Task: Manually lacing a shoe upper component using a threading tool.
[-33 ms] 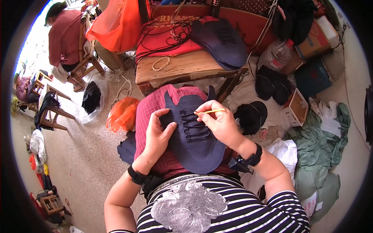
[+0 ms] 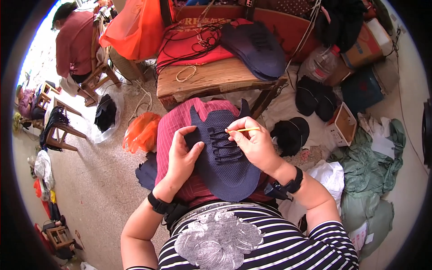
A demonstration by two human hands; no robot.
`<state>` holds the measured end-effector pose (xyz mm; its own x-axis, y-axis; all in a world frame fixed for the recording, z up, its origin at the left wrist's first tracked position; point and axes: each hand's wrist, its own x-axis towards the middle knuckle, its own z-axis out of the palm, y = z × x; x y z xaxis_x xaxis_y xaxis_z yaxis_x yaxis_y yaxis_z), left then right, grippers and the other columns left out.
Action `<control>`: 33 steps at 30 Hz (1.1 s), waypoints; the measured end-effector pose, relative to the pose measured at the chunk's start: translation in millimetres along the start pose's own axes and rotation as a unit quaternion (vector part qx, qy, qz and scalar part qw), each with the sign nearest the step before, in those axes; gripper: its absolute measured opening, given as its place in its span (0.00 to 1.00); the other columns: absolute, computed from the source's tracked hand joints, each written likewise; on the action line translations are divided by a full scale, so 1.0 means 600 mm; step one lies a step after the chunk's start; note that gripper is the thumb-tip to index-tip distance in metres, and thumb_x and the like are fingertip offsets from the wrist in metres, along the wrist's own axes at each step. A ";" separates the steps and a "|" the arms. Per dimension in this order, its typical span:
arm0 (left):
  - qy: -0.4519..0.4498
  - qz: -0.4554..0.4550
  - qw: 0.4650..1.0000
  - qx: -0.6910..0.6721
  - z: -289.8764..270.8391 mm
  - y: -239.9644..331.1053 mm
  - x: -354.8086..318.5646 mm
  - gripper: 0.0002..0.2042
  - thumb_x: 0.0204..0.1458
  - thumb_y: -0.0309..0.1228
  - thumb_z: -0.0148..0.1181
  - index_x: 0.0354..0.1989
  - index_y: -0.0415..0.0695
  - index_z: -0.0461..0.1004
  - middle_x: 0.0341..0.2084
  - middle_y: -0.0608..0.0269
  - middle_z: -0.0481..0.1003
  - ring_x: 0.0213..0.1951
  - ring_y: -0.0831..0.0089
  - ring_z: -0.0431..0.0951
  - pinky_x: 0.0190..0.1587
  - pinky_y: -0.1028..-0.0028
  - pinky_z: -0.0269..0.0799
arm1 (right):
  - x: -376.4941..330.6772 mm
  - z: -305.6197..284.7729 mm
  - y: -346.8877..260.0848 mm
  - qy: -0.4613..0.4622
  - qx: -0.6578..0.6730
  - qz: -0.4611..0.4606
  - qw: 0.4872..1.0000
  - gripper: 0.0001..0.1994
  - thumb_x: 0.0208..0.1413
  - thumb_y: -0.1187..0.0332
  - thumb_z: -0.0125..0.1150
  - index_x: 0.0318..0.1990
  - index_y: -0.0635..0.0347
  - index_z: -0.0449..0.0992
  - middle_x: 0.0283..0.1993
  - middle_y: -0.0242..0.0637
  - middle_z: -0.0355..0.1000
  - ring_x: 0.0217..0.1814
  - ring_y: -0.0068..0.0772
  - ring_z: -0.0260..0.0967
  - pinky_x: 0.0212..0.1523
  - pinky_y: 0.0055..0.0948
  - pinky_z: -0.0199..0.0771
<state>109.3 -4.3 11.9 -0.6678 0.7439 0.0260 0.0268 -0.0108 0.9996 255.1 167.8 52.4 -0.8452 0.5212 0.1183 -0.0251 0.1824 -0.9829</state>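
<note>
A dark navy knit shoe upper lies across my lap, its rounded toe end toward me and two pointed tabs away from me. A black shoelace crosses its middle in several zigzag rows. My left hand is closed on the upper's left edge, thumb on top and fingers curled partly out of sight. Over the far right part of the lacing, my right hand pinches a slim yellow stick-like tool. Its tip is at the lace rows, too small to make out.
Ahead stands a wooden bench with a red cloth, black laces and stacked navy uppers. An orange bag lies left of my knees. At right are black uppers and a white basket. Another person sits far left.
</note>
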 end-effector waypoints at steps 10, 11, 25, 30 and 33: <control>-0.013 -0.010 1.000 -0.008 -0.002 0.001 0.001 0.21 0.59 0.20 0.62 0.61 0.40 0.64 0.46 0.68 0.72 0.48 0.82 0.71 0.53 0.80 0.68 | -0.014 0.003 -0.001 0.044 0.043 -0.041 0.997 0.03 0.67 0.78 0.54 0.46 0.65 0.70 0.49 0.40 0.74 0.41 0.27 0.78 0.43 0.26 0.80; -0.012 -0.003 1.000 -0.009 -0.002 0.000 0.001 0.22 0.59 0.20 0.62 0.61 0.40 0.64 0.46 0.68 0.72 0.48 0.81 0.71 0.53 0.80 0.68 | -0.014 0.001 -0.004 0.038 0.048 -0.030 0.998 0.04 0.67 0.77 0.53 0.46 0.65 0.70 0.49 0.41 0.74 0.42 0.28 0.78 0.43 0.26 0.81; -0.023 -0.026 0.998 -0.056 0.001 0.007 0.001 0.22 0.60 0.19 0.61 0.61 0.39 0.64 0.48 0.65 0.72 0.50 0.80 0.72 0.55 0.79 0.69 | -0.025 -0.012 0.005 0.061 0.139 -0.002 0.988 0.03 0.69 0.75 0.51 0.45 0.64 0.68 0.51 0.47 0.76 0.47 0.32 0.79 0.46 0.27 0.81; -0.023 -0.012 0.998 -0.048 -0.001 0.005 0.000 0.21 0.60 0.19 0.60 0.61 0.40 0.64 0.48 0.66 0.72 0.50 0.80 0.72 0.56 0.79 0.68 | -0.027 -0.011 -0.008 0.085 0.064 -0.013 0.994 0.04 0.69 0.75 0.51 0.47 0.65 0.70 0.50 0.43 0.77 0.46 0.29 0.79 0.46 0.26 0.81; -0.017 -0.023 0.998 -0.052 0.000 0.008 -0.003 0.21 0.60 0.19 0.60 0.60 0.40 0.65 0.48 0.66 0.72 0.50 0.80 0.72 0.55 0.79 0.68 | -0.029 -0.014 -0.018 0.073 -0.027 -0.025 0.997 0.06 0.68 0.77 0.52 0.49 0.66 0.71 0.47 0.41 0.78 0.45 0.28 0.80 0.44 0.26 0.81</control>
<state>110.5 -5.5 16.6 -0.6401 0.7681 -0.0177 -0.0815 -0.0449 0.9957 274.6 163.7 62.0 -0.7565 0.6255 0.1906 -0.0339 0.2536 -0.9667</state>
